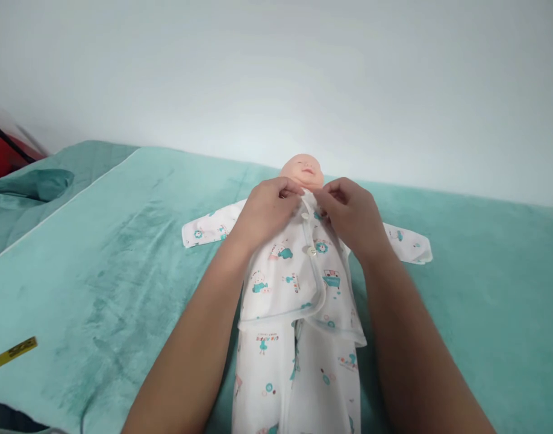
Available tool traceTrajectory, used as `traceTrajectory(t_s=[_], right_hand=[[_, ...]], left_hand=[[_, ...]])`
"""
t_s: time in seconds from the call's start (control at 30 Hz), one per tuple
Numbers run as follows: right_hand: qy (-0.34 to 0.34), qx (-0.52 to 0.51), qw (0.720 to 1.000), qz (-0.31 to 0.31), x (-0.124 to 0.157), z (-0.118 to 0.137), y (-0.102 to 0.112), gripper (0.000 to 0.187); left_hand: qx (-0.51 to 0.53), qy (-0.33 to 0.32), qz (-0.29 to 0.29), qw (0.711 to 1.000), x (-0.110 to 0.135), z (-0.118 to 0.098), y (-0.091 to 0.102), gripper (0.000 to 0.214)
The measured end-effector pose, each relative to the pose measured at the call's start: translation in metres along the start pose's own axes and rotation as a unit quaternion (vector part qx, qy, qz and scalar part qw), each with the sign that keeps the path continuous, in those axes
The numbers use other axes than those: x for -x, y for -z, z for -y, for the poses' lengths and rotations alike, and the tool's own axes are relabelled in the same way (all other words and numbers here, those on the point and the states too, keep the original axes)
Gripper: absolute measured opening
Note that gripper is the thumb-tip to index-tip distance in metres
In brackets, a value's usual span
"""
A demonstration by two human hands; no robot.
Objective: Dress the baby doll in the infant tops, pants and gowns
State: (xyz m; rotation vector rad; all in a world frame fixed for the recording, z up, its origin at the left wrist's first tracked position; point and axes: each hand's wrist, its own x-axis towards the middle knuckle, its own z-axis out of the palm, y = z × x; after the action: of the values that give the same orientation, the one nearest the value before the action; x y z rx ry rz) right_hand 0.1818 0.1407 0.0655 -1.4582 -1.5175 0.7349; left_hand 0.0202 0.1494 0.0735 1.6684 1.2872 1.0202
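One baby doll [302,169], lying face up on a teal blanket [100,271], head toward the wall, dressed in a white printed top [288,271] and matching trousers [294,374]; empty sleeves spread flat to either side. Cloth judged thin, light and limp, likely to bunch or slide under the fingers rather than hold a shape; doll's head looks like hard plastic, smooth, poor for gripping. Left hand [265,211] and right hand [351,214] both rest at the neckline just below the chin, fingers curled narrow and pinching the two front edges of the top where they overlap. Small pale button [311,251] sits lower on the front placket, untouched. Best hold judged to be the bound hem edges near the fastening, taken between thumb and forefinger. Yellow tape measure [12,354] at near left, well apart; dark green cloth [32,184] at far left
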Motion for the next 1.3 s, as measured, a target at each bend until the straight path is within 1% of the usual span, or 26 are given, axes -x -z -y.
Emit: traceTrajectory(t_s=[0.03, 0.1, 0.17, 0.23, 0.33, 0.43, 0.57, 0.63, 0.67, 0.73, 0.77, 0.83, 0.93, 1.03, 1.13, 1.3], right_hand=[[0.001, 0.062, 0.998, 0.027, 0.004, 0.006, 0.004, 0.023], [0.008, 0.161, 0.983, 0.085, 0.012, 0.017, 0.012, 0.028], [0.022, 0.212, 0.969, 0.127, 0.021, 0.024, 0.017, 0.028], [0.04, 0.236, 0.96, 0.146, 0.028, 0.026, 0.018, 0.027], [0.049, 0.249, 0.957, 0.139, 0.036, 0.029, 0.016, 0.024], [0.035, 0.268, 0.955, 0.122, 0.041, 0.034, 0.01, 0.024], [0.018, 0.296, 0.952, 0.078, 0.047, 0.04, 0.002, 0.026], [0.017, 0.259, 0.964, 0.057, 0.048, 0.038, 0.001, 0.025], [0.011, 0.218, 0.974, 0.057, 0.049, 0.036, 0.001, 0.023], [-0.019, 0.102, 0.991, 0.082, 0.049, 0.029, 0.003, 0.02], [-0.039, 0.039, 0.994, 0.098, 0.048, 0.025, 0.004, 0.019], [-0.072, -0.073, 0.988, 0.119, 0.047, 0.017, 0.006, 0.019], [-0.09, -0.178, 0.971, 0.132, 0.043, 0.007, 0.006, 0.021], [-0.089, -0.243, 0.953, 0.155, 0.038, 0.0, 0.006, 0.021], [-0.089, -0.278, 0.941, 0.172, 0.035, -0.004, 0.007, 0.02], [-0.08, -0.273, 0.941, 0.183, 0.035, -0.005, 0.008, 0.019]], left_hand=[[-0.003, 0.001, 0.014, 1.0, 0.005, -0.001, 0.002, 0.014], [-0.006, 0.006, 0.031, 0.999, 0.016, -0.002, 0.005, 0.014], [0.003, 0.006, 0.033, 0.999, 0.027, -0.002, 0.006, 0.018], [0.016, 0.0, 0.037, 0.999, 0.034, 0.0, 0.006, 0.022], [0.015, -0.007, 0.047, 0.999, 0.039, 0.001, 0.006, 0.018], [0.007, -0.006, 0.05, 0.999, 0.039, 0.002, 0.007, 0.011], [0.053, 0.011, 0.071, 0.996, 0.039, 0.003, 0.01, 0.011], [0.083, 0.011, 0.072, 0.994, 0.04, 0.004, 0.011, 0.013], [0.095, 0.009, 0.072, 0.993, 0.04, 0.004, 0.011, 0.014], [0.113, 0.007, 0.075, 0.991, 0.04, 0.005, 0.011, 0.014], [0.12, 0.007, 0.077, 0.99, 0.04, 0.006, 0.011, 0.015], [0.131, 0.007, 0.076, 0.988, 0.039, 0.007, 0.009, 0.015], [0.148, 0.011, 0.073, 0.986, 0.037, 0.008, 0.008, 0.016], [0.154, 0.016, 0.067, 0.986, 0.036, 0.009, 0.006, 0.017], [0.158, 0.024, 0.055, 0.986, 0.037, 0.01, 0.003, 0.017], [0.17, 0.031, 0.044, 0.984, 0.037, 0.01, -0.001, 0.016]])
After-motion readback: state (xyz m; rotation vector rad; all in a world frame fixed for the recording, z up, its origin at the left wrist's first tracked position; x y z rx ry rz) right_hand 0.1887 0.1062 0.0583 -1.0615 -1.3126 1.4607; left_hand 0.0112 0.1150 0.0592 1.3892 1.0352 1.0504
